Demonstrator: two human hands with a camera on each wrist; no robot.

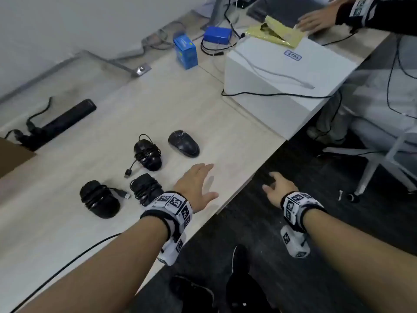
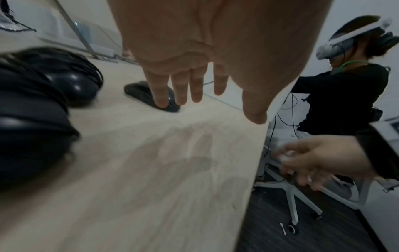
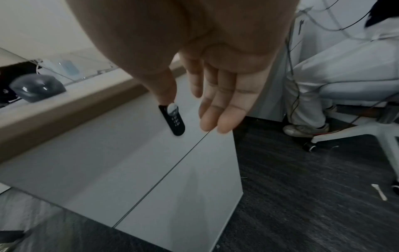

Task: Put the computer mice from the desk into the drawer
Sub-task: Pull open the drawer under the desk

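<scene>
Several black computer mice lie on the pale wooden desk (image 1: 214, 123). One plain mouse (image 1: 184, 143) (image 2: 140, 92) (image 3: 36, 87) sits farthest; a cord-wrapped mouse (image 1: 147, 153) is beside it. Two more wrapped mice (image 1: 99, 198) (image 1: 145, 187) lie nearer, the second partly behind my left wrist. My left hand (image 1: 203, 179) (image 2: 194, 85) hovers open over the desk, just short of the plain mouse, holding nothing. My right hand (image 1: 274, 186) (image 3: 207, 105) hangs open below the desk edge, in front of the shut white drawer front (image 3: 129, 162) with its black keypad lock (image 3: 173, 121).
A white box (image 1: 282, 86) stands on the desk at the right, with another person's hand (image 1: 316, 19) on a gold bag behind it. A blue carton (image 1: 185, 51), a black power strip (image 1: 61, 125) and a cable (image 1: 67, 263) also lie there. A seated person (image 2: 345, 85) and office chair (image 1: 372, 159) are at the right.
</scene>
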